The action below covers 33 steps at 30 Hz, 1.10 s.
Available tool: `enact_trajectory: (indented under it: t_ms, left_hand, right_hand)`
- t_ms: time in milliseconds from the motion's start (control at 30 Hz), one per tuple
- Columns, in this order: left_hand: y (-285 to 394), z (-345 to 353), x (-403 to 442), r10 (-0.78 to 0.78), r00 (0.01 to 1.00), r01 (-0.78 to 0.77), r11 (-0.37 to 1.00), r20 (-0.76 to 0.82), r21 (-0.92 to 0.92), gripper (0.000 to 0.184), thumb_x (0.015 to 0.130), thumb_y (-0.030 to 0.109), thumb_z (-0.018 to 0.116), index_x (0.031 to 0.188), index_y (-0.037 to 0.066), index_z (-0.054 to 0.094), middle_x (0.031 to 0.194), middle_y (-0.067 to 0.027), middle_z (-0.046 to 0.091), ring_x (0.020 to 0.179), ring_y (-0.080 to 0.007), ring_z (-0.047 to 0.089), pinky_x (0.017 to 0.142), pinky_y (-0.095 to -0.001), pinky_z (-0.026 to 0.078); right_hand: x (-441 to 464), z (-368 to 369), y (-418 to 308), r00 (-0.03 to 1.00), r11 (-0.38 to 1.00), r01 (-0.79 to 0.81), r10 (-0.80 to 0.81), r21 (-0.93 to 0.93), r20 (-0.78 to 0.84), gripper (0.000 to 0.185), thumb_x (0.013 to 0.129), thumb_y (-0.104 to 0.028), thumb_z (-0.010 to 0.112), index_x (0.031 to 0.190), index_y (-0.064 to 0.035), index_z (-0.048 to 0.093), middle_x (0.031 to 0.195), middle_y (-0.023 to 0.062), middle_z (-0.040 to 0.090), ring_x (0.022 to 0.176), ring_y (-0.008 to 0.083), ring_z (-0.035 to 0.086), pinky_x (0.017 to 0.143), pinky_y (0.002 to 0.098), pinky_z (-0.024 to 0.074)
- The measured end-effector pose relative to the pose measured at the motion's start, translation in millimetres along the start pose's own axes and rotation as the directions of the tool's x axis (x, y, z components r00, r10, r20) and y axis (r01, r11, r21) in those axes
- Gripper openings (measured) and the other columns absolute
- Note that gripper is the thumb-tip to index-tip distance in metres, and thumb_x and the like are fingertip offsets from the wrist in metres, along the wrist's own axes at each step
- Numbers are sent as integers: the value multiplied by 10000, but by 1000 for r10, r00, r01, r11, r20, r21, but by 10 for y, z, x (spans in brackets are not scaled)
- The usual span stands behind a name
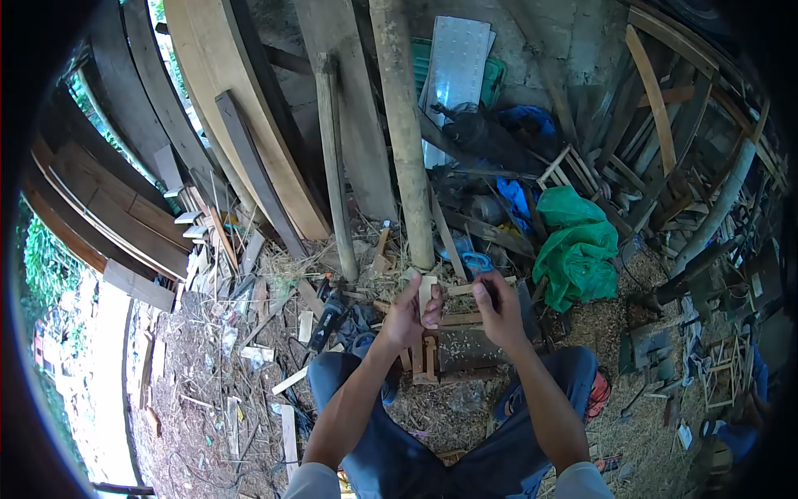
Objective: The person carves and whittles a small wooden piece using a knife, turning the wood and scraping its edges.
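A small pale piece of wood [427, 291] is held upright in my left hand [407, 316], with the thumb and fingers around it. To its right, my right hand [500, 309] is raised with its fingers curled; a dark object seems to be at the fingertips, too small to make out. A blue item [477, 263] lies just beyond that hand. Below both hands stands a dark low wooden bench [470, 349] sprinkled with shavings, between my knees. At its left end is a small notched wood block [426, 362].
Tall planks [249, 108] and a round post [403, 133] lean ahead. A green plastic bag [575, 249] sits front right. A black power tool [329, 320] lies left of my left hand. Wood scraps and shavings cover the ground; stacked wood fills the right.
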<state>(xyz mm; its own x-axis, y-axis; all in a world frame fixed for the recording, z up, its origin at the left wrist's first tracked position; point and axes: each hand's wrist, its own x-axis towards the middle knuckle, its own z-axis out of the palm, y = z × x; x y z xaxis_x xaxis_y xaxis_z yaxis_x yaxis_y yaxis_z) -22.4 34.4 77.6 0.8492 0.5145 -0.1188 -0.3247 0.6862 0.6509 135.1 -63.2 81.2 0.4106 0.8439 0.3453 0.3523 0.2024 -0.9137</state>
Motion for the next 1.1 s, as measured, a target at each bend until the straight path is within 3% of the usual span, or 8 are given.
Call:
enact_trajectory:
  t_ms: [67,333,400,533,700,867,933,1100]
  left_hand:
    - [-11,-4,4,5,996,0,999,-86,49,467,942,485,310,859,69,505,643,0,382,529,-118,334,532,-242,283]
    - [-87,16,30,-1,1000,1,999,4,44,441,935,421,314,939,34,524,675,-13,407,544,-130,356,545,-252,298]
    - [-82,53,21,-42,995,52,992,-88,113,403,929,406,366,959,37,523,705,-12,421,560,-125,369,559,-251,312]
    - [-104,58,37,21,997,4,949,-76,314,345,893,380,520,988,48,524,764,-15,476,635,-128,468,556,-241,356]
    - [-117,-33,77,79,996,-85,887,33,454,205,892,179,571,1006,15,528,848,-50,572,692,-114,578,654,-263,499]
    - [-111,13,66,111,992,-122,851,52,511,204,870,150,604,994,5,530,860,-51,574,677,-108,578,623,-256,495]
    - [-106,8,59,105,993,-114,861,47,496,203,857,124,618,995,5,528,875,-57,578,683,-104,579,615,-254,492]
    - [-88,50,39,139,990,-112,822,-5,558,162,853,83,615,972,2,541,860,-58,593,661,-97,583,596,-234,487]
  right_hand:
    - [7,-23,-55,1000,1000,0,1,-11,25,254,905,-279,532,961,-31,526,598,-2,442,534,69,399,501,244,327]
    - [23,-86,-77,998,995,-39,42,-93,36,218,887,-254,560,952,-47,531,554,-4,429,491,75,385,477,257,310]
    - [48,-104,-87,992,992,-76,85,-96,89,211,883,-245,567,961,-51,537,549,-5,428,487,71,380,470,258,305]
    - [31,-75,-49,997,997,-31,36,-72,71,202,875,-235,578,963,-56,544,545,-10,427,478,70,375,463,257,300]
    - [58,-85,-63,995,998,7,-1,-62,104,207,856,-201,602,984,-47,552,579,3,496,486,62,412,467,235,325]
    - [50,-109,-104,989,993,-17,34,-118,145,210,847,-176,610,988,-30,558,612,29,548,500,78,459,476,246,363]
    - [45,-89,-97,991,996,34,-23,-87,130,210,846,-173,609,990,-30,559,595,34,531,490,89,453,468,255,361]
    - [41,-139,-55,980,991,-42,66,-128,188,192,850,-172,600,977,-33,562,561,25,489,483,95,438,467,256,353]
